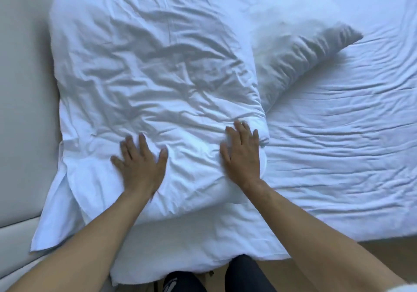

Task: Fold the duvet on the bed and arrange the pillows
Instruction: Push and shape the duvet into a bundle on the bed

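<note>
Lying flat under both open palms (140,170), the pillow (146,77).

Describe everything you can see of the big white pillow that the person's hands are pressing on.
The big white pillow is roughly square, in a creased white fabric case with a loose open flap at its near left corner. It lies flat at the head of the bed, beside the grey padded headboard. The left hand and right hand rest flat, fingers spread, on its near edge. Its far right edge overlaps a second pillow, and its near edge lies on the white sheet.
</note>
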Motion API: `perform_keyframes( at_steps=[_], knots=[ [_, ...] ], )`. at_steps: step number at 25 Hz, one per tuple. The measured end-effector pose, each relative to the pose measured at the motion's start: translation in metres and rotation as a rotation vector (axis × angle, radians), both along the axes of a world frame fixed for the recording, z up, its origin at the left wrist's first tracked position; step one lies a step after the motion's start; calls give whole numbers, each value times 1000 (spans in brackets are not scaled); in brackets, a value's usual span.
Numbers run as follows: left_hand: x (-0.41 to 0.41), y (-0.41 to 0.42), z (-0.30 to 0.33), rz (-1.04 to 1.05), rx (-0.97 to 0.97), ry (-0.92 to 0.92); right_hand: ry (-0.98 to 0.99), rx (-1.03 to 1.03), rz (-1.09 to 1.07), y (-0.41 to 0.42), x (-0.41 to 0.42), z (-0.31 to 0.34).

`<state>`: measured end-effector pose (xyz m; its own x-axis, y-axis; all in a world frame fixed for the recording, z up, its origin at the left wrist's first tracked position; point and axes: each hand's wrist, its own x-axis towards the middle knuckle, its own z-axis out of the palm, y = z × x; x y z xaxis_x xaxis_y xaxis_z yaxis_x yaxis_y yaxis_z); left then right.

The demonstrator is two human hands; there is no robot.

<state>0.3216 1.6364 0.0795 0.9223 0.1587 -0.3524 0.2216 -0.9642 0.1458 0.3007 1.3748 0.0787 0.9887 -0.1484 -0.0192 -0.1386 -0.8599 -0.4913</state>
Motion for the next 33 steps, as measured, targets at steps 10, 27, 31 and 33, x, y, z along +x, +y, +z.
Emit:
perform_keyframes(
  at_steps=[10, 27, 31, 33],
  knots=[
    [-53, -166, 12, -1036, 156, -38, 394, 328, -312, -75, -95, -28],
    [50, -304, 32, -1348, 459, -115, 270, 120, 185, -111, -113, -28],
    [68, -337, 17, -1290, 675, 62, 403, 150, -59, -103, -103, -56],
    [62, -332, 11, -1304, 706, 71, 443, 112, -23, -101, -88, -66]
  ],
)
